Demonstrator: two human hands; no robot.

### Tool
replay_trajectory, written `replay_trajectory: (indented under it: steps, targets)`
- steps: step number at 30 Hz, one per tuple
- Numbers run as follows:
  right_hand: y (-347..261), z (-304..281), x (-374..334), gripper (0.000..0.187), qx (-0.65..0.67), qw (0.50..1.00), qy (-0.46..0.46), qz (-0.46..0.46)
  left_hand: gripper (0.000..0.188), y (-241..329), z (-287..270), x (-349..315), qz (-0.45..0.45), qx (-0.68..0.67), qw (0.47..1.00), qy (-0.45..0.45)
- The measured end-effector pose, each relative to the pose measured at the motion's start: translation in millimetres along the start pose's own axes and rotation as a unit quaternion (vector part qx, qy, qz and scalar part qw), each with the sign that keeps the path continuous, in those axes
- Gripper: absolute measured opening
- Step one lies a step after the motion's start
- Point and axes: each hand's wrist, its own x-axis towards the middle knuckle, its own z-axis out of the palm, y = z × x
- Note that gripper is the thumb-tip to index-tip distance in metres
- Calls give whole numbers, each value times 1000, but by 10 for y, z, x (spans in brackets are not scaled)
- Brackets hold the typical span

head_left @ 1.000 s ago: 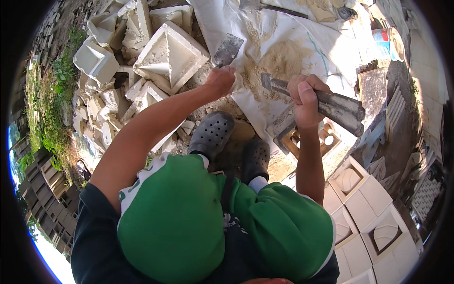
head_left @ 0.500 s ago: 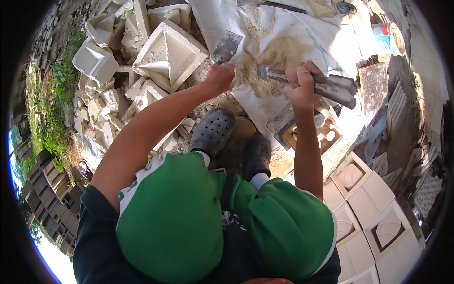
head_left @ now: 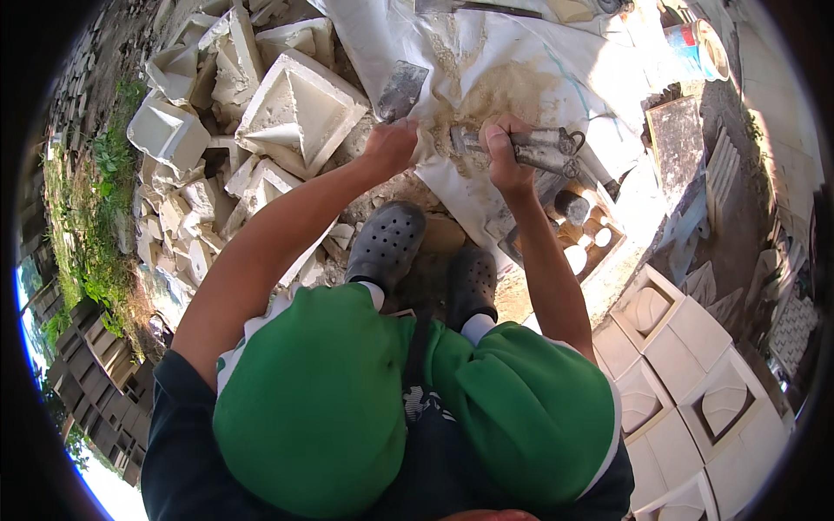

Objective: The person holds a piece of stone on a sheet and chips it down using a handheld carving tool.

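My left hand (head_left: 392,146) is closed at the lower end of a flat-bladed scraper (head_left: 404,89), whose grey rectangular blade points away over the edge of a white sheet (head_left: 486,43). To its right, my right hand (head_left: 506,154) grips a grey, crusted metal tool (head_left: 546,149). This tool has a flat end on the left and two thick round bars with rings on the right. It hangs above sandy powder (head_left: 517,91) on the sheet. My fingers hide the tool's middle. Below it, a tray (head_left: 599,260) holds several cylindrical pieces.
Broken and whole white cast blocks (head_left: 300,113) are heaped at the left. Patterned pale blocks (head_left: 669,373) stand in rows at lower right. A paint bucket (head_left: 698,50) lies on its side at upper right. My clogs (head_left: 387,246) are planted between the heap and the tray.
My right hand has moved left, and its tool has turned so that the ringed ends now show. My left hand and the scraper have shifted slightly left in the view.
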Motion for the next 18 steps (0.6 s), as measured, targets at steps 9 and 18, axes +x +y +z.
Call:
replay_trajectory:
  steps: [9,18]
  targets:
    - [-611,-54,176,26,54,998,14,37,82,48,-18,20,-16,8,1000,-8]
    - [27,-19,100,25,29,997,-15,72,80,35,62,43,-15,-7,1000,-1]
